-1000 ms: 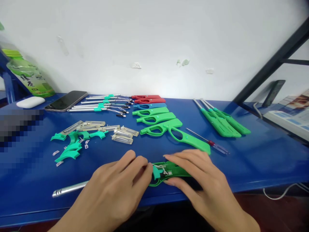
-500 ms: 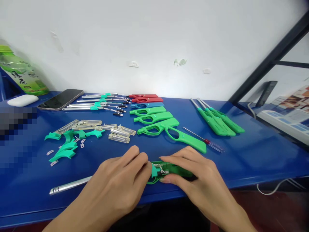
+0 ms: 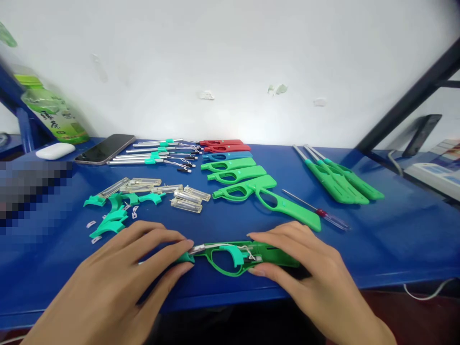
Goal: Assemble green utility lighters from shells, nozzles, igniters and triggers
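Forearms angled inward, left hand pinching teal collar, right hand arched, pinching green shell

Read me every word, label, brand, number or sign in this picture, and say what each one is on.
Nothing reads clearly enough to quote.
Bottle: dark characters on the label, too blurred to read.
White item at right: any print is too blurred to read.
Phone: no text visible on the dark screen.
Open handle: no lettering I can make out.
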The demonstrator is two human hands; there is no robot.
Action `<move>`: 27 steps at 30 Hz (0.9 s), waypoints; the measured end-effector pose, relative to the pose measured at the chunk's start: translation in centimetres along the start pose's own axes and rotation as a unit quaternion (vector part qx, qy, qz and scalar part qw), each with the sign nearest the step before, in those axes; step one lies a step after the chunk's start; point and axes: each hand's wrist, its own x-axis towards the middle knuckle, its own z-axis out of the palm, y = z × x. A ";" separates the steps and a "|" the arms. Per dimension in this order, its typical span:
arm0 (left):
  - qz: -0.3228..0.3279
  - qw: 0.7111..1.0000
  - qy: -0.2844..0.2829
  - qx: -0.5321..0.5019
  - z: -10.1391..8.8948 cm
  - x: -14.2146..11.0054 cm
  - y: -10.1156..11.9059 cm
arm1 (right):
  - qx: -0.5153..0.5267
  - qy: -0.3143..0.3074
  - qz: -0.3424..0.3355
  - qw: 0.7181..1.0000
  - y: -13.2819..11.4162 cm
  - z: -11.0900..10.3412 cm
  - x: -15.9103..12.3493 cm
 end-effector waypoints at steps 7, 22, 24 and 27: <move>0.003 0.999 -0.032 -0.001 0.6 -0.3 -0.7 | -0.003 -0.001 -0.002 1.000 0.0 0.0 0.0; -0.020 0.996 -0.027 -0.081 0.7 0.0 -0.6 | 0.005 -0.015 0.005 1.000 0.0 -0.1 0.0; -0.028 0.995 -0.022 -0.088 0.9 -0.1 -0.6 | 0.006 -0.015 0.006 1.000 0.0 0.0 -0.1; -0.015 0.996 -0.018 -0.083 0.7 0.0 -0.7 | 0.007 -0.016 0.002 1.000 0.0 0.0 -0.1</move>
